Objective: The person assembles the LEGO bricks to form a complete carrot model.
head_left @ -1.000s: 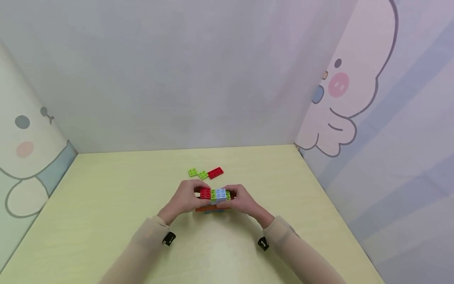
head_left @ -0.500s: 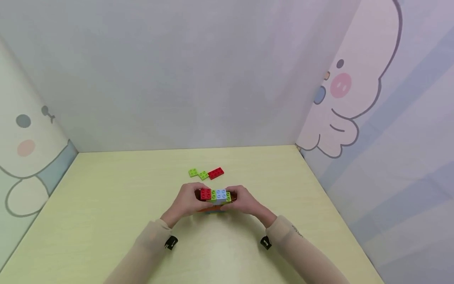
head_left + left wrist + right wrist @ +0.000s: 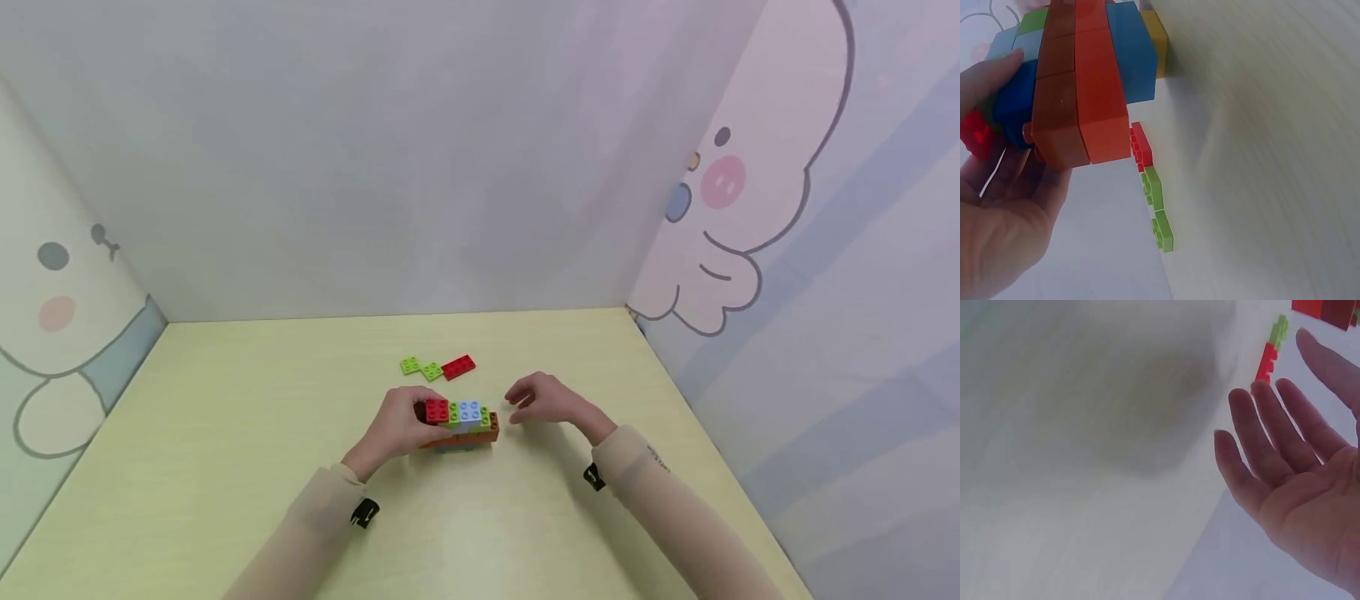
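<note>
The left hand (image 3: 396, 423) pinches the block stack (image 3: 469, 423) midway between the left and right edges of the worktop (image 3: 225, 417). The right hand (image 3: 551, 402), loosely spread, hangs near it but apart.

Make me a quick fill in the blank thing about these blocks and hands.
The left hand grips the block stack while the right hand holds ____.
Beyond the stack lie two small ____ pieces and one longer red piece.
The left wrist view shows a ____ block between the yellow block and the orange layer.
Missing words: nothing; green; blue.
</note>
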A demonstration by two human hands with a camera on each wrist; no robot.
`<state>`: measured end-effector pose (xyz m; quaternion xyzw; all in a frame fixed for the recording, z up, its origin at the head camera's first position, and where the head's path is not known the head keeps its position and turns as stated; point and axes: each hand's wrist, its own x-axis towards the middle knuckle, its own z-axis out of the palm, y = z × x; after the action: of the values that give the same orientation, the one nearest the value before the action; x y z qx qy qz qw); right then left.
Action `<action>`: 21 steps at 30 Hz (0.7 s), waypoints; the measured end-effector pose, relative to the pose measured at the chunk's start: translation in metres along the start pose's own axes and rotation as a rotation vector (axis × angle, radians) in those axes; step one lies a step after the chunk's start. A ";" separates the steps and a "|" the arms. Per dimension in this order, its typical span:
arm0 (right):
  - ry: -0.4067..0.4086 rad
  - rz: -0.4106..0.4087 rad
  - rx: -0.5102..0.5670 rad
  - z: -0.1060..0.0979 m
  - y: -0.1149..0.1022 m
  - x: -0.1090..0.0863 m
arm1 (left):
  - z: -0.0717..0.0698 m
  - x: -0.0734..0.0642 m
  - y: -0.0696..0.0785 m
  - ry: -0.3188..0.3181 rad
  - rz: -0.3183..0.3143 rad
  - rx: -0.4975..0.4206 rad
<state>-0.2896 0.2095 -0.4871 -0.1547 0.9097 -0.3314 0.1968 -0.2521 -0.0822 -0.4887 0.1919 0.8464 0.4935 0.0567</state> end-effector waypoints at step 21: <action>0.258 -0.003 -0.302 0.035 -0.013 0.083 | 0.001 -0.001 0.001 -0.003 -0.012 0.006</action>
<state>-0.3442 0.1472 -0.5245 -0.1400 0.9665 -0.2087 0.0525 -0.2505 -0.0817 -0.4886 0.1879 0.8488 0.4904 0.0605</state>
